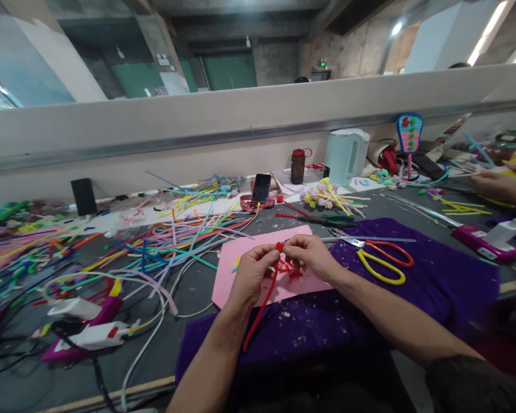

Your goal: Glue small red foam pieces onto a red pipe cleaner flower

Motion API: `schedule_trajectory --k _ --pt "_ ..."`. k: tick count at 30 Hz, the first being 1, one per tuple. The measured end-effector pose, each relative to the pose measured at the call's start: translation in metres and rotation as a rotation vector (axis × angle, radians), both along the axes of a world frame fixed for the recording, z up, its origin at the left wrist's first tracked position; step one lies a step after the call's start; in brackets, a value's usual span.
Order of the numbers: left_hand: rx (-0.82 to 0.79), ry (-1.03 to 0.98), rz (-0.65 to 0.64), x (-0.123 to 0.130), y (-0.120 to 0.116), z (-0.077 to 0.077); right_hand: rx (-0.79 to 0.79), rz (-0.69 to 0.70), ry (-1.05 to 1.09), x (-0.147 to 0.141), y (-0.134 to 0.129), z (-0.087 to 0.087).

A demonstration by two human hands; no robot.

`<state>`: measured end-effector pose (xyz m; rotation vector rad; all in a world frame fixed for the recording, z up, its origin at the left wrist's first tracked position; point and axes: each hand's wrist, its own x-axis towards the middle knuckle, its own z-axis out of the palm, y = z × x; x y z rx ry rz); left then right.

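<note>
Both hands meet over a pink sheet (236, 252) that lies on a purple cloth (309, 321). A red pipe cleaner (264, 307) is pinched between the fingertips of my left hand (255, 267) and my right hand (312, 258). Its top end is bent into a small knot-like shape at the fingertips, and a long tail hangs down below my left hand. More red pieces (294, 275) show under my right hand, partly hidden by its fingers. Scissors (382, 255) with one red and one yellow handle lie to the right of my right hand.
Many loose coloured pipe cleaners (184, 235) spread to the left, near power strips (90, 332) and cables. Dark-handled pliers (337, 220), a phone (261, 188), a bottle (298, 166) and a light blue kettle (347, 156) stand or lie behind. Another person's hands (503, 186) work at right.
</note>
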<state>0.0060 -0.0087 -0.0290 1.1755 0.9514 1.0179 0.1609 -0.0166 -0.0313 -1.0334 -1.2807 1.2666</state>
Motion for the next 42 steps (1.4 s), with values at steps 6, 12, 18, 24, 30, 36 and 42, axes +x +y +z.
schedule_trajectory --k 6,12,18,24,30,36,42 --pt "0.0 0.001 0.003 0.001 -0.001 0.001 0.011 -0.005 0.007 -0.001 -0.002 0.002" --pt "0.018 0.0 0.011 0.002 0.0 0.0 0.017 -0.045 0.077 -0.006 0.0 -0.005" --pt "0.043 0.021 0.019 0.003 0.0 0.0 0.017 -0.056 0.122 -0.01 0.0 -0.01" --pt "0.052 0.033 0.049 0.003 0.0 0.001 0.01 -0.059 0.115 -0.01 0.001 -0.009" --pt "-0.019 -0.092 0.016 0.0 0.002 0.001 0.031 -0.028 0.108 -0.006 -0.002 0.0" --pt "-0.093 -0.156 0.037 -0.002 0.003 0.003 0.007 0.023 0.059 -0.006 -0.003 -0.002" --pt "-0.03 -0.133 0.149 0.001 0.002 0.002 0.015 0.061 -0.075 -0.017 -0.004 -0.01"
